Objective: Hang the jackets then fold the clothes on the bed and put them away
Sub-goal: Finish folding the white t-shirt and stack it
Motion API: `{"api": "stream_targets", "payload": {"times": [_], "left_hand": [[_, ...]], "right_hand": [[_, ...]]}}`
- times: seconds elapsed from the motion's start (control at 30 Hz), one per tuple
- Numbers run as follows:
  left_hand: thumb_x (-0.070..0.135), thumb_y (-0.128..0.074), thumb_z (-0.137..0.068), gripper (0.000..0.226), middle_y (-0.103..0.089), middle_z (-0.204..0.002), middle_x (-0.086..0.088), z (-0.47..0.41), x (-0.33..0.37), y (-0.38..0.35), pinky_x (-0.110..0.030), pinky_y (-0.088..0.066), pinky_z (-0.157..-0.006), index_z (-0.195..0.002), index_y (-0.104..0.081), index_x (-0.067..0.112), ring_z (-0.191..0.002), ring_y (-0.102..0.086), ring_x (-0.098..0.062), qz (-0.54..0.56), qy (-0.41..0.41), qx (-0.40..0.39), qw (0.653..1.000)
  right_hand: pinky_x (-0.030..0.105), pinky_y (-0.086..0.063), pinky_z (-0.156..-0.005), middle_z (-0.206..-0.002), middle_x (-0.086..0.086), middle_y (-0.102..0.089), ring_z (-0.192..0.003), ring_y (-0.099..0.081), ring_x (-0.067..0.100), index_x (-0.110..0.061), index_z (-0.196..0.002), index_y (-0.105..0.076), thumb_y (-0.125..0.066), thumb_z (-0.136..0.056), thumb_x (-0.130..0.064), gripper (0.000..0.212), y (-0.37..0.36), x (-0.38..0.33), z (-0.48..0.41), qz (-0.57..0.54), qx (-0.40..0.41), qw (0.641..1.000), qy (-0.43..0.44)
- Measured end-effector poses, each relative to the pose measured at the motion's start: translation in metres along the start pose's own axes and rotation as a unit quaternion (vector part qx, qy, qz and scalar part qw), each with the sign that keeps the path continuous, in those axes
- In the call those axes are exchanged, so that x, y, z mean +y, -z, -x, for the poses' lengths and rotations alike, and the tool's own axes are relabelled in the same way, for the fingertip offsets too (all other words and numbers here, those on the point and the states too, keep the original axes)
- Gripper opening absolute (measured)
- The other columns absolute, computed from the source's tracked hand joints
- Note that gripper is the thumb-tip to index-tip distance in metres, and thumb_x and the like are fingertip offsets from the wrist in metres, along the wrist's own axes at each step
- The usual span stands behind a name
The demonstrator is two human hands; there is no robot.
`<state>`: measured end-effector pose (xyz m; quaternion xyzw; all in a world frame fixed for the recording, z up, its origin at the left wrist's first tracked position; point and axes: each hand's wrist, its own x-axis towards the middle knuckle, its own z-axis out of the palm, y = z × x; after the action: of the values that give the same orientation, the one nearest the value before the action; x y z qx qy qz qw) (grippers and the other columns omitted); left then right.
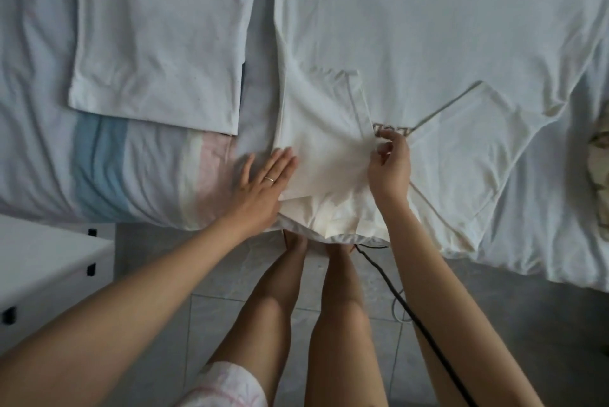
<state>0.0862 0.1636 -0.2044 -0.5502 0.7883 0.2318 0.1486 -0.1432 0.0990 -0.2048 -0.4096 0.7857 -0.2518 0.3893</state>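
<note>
Broadly, the bed (49,159), its pale sheet striped blue and pink, carries a large white cotton T-shirt (428,27) spread flat with its left side folded inward. Left of that T-shirt lies a folded white rectangular garment (158,37). The left hand (263,182) presses the T-shirt's folded side, fingers (283,159) straight. The right hand (390,169) pinches T-shirt cloth just beside its brownish lettering (382,127), fingers curled.

I read the T-shirt (428,27) as matt white cloth, softly creased. Folded shirt (158,37): same matt cloth, smoother. Bed sheet (36,93): matt, wrinkled fabric. Ring (269,179): glossy metal. Floor tiles (214,314): smooth, faint sheen. Cable (392,287): matt black.
</note>
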Motion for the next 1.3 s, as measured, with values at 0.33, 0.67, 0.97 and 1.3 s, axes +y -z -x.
{"api": "stream_targets", "payload": {"times": [0.33,0.67,0.97,1.3], "left_hand": [[0.042,-0.046,-0.075,0.084,0.001,-0.160,0.005,-0.001,0.004,0.000,-0.057,-0.011,-0.111,-0.149,-0.022,0.012,-0.145,0.013,-0.007,-0.005,-0.013,0.018,1.000],[0.025,-0.058,-0.084,0.103,0.033,-0.151,0.006,0.002,0.011,0.009,-0.051,0.022,-0.106,-0.146,0.024,0.020,-0.138,0.031,-0.010,-0.025,0.012,-0.072,0.997],[0.057,-0.040,-0.085,0.100,0.040,-0.149,-0.002,0.008,0.001,0.004,-0.061,0.020,-0.107,-0.143,0.033,0.018,-0.137,0.036,-0.018,-0.035,-0.019,-0.108,0.993],[0.026,-0.047,-0.076,0.087,-0.004,-0.160,-0.008,0.017,0.000,-0.011,-0.050,-0.004,-0.118,-0.152,-0.009,0.010,-0.147,0.000,-0.018,-0.059,-0.151,0.022,0.987]], "right_hand": [[0.041,-0.013,-0.119,-0.155,0.006,-0.030,-0.144,-0.025,0.025,-0.016,-0.149,-0.030,-0.042,-0.095,-0.029,0.057,-0.035,-0.021,0.024,0.382,-0.113,0.837,0.375],[0.044,0.014,-0.115,-0.161,-0.004,0.005,-0.148,0.003,0.020,-0.025,-0.153,0.003,-0.022,-0.099,-0.051,0.065,-0.021,-0.034,-0.057,0.499,-0.088,0.813,0.287],[0.038,0.011,-0.117,-0.161,0.002,0.001,-0.148,-0.002,0.019,-0.016,-0.153,-0.002,-0.029,-0.100,-0.040,0.064,-0.033,-0.017,-0.012,0.413,-0.040,0.898,0.148],[0.033,-0.002,-0.121,-0.158,0.001,-0.015,-0.147,-0.005,0.014,-0.023,-0.152,-0.012,-0.031,-0.098,-0.037,0.060,0.064,0.084,0.084,0.409,-0.170,0.839,0.314]]}}
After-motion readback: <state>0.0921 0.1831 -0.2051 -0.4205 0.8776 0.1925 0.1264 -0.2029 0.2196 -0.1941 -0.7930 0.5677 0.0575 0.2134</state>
